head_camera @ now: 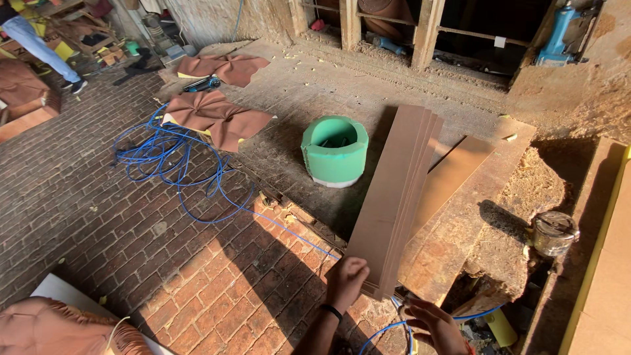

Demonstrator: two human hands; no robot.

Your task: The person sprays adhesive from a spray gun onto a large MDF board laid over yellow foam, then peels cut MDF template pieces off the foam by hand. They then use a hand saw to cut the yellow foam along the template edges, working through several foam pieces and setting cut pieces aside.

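My left hand [344,281] is closed on the near end of the stack of brown boards [396,197], fingers curled over its edge; the stack runs away from me, its far end on the raised concrete ledge [296,85]. My right hand [439,327] hovers open just right of that near end, fingers spread, holding nothing. I judge the boards thin, stiff and light singly, but long enough to sag or fan apart, since their far ends are already splayed. I would grip both long edges near the end, pinching the whole stack. Further out, a green round tub [335,150] sits left of the boards; something dark lies inside, I cannot tell what. A small metal tin [554,232] stands to the right, its contents hidden. Blue hose [164,158] loops across the brick floor [98,217] on the left.
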